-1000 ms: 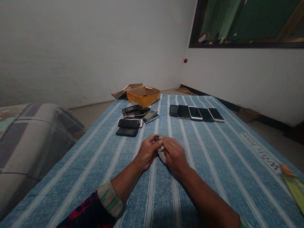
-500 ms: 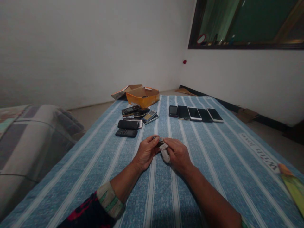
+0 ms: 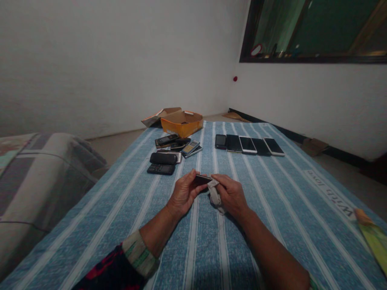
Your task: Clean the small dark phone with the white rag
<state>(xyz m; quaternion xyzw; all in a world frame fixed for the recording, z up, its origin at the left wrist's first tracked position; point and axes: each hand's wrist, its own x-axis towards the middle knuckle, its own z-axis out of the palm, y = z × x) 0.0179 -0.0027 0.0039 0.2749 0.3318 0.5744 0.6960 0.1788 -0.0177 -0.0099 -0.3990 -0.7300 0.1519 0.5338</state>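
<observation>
Between my hands is a thin dark phone (image 3: 203, 178), seen nearly edge-on. My left hand (image 3: 184, 194) grips its left end, thumb on top and fingers beneath. A crumpled whitish cloth (image 3: 215, 196) is pinched in my right hand (image 3: 231, 195), whose fingertips press it against the phone's right end. The cloth's loose part hangs down below the fingers. Beyond my left hand lies a loose pile of phones, among them a black keypad phone (image 3: 161, 168), a black rounded one (image 3: 163, 158) and a silver keypad phone (image 3: 191, 148).
A blue striped cloth (image 3: 121, 225) covers the surface. At the far right, several phones lie in a row, including a white one (image 3: 248, 144). An open orange box (image 3: 183, 128) stands at the back. Draped fabric (image 3: 51, 181) is at the left.
My right hand has shifted slightly right with the cloth, and more of the phone shows between my hands. The cloth hangs a little lower. The other phones have not moved.
</observation>
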